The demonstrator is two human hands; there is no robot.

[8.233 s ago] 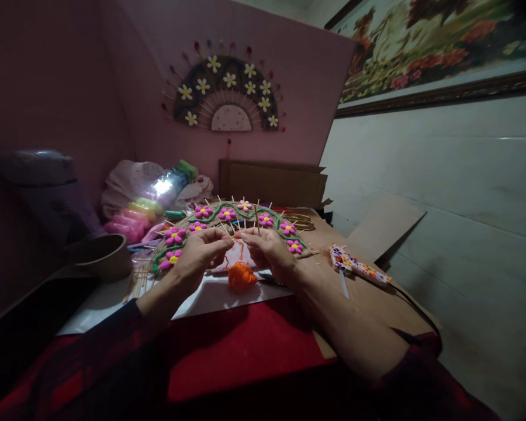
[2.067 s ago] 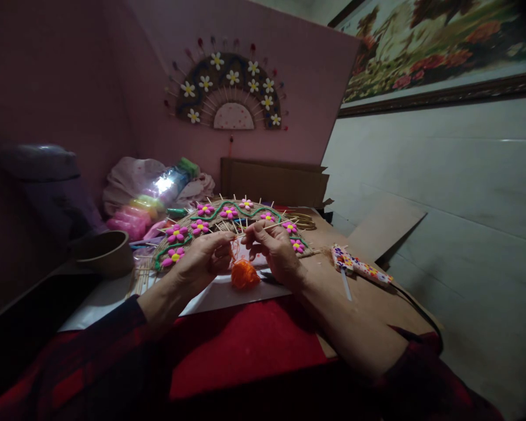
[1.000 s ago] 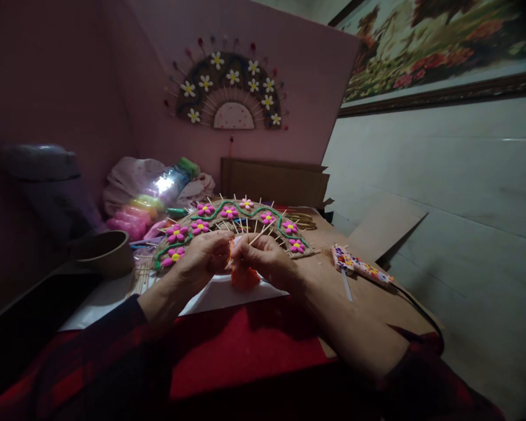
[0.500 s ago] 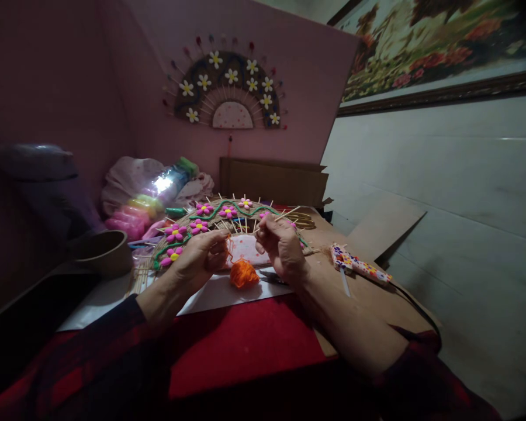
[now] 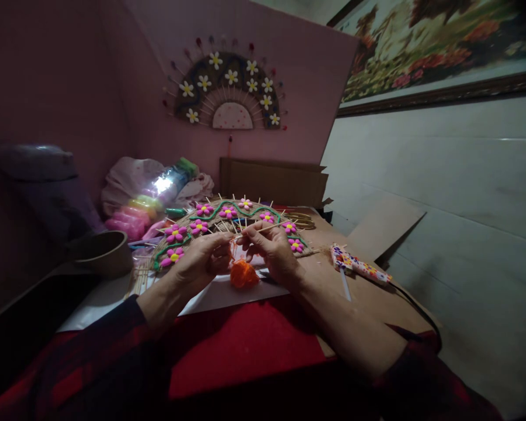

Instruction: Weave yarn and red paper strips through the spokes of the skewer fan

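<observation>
Orange yarn (image 5: 244, 274), thin stick (image 5: 275, 225), hands (image 5: 278, 252) pinching both

The ball of yarn (image 5: 244, 273) is bright orange, the thin stick (image 5: 277, 225) a pale straw colour. The near fan (image 5: 213, 218) is tan, with magenta, yellow-centred flowers (the topmost a lighter pink) and a green wavy line. The hanging fan (image 5: 219, 77) is dark brown with white, yellow-centred flowers and a pale pink, dotted half-disc. The gun-shaped tool (image 5: 360, 268) is white with purple and orange blooms; the cloth (image 5: 241, 339), deep red; the sleeves (image 5: 109, 336), dark with red checks.
</observation>
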